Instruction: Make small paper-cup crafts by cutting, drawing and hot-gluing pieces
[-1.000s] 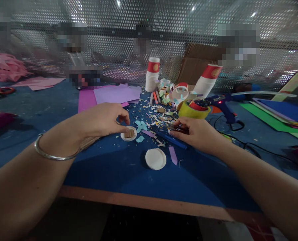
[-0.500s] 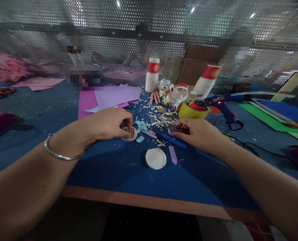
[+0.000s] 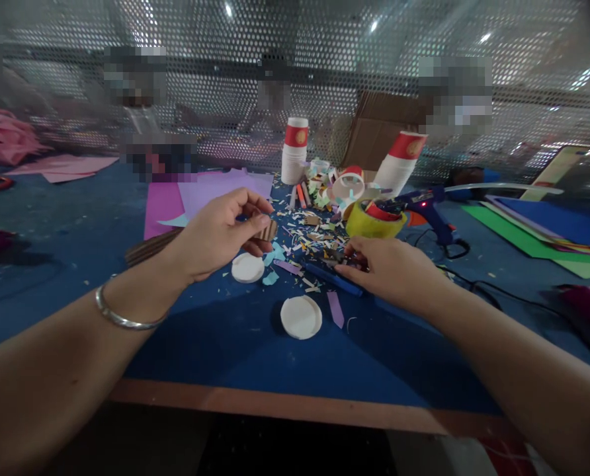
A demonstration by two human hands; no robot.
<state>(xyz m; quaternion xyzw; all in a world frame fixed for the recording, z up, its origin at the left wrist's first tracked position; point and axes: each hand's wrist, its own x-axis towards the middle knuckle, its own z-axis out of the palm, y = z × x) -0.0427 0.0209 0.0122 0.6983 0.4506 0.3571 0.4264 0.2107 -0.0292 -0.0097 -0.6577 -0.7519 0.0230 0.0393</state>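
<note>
My left hand (image 3: 230, 228) pinches a small disc of corrugated cardboard (image 3: 266, 230), brown with stripes, above the table. Just below it lies a round white paper cup base (image 3: 248, 268), open side up. A second white cup base (image 3: 301, 317) rests closer to the table's front edge. My right hand (image 3: 381, 264) is low over the paper scraps, its fingers closed around a dark pair of scissors (image 3: 362, 262), mostly hidden by the fingers and blurred. A blue pen-like stick (image 3: 333, 279) lies beside the right fingertips.
Paper scraps (image 3: 307, 235) litter the middle. Behind them stand paper cup stacks (image 3: 295, 155) and a yellow tape roll (image 3: 374, 221). A blue glue gun (image 3: 434, 215) with its cable is at right, near coloured sheets (image 3: 538, 225). Purple paper (image 3: 215, 188) and corrugated cardboard (image 3: 151, 248) lie left.
My left hand has lifted the cardboard disc up out of the left cup base, which now shows bare. My right hand stays low by the scraps with the scissors.
</note>
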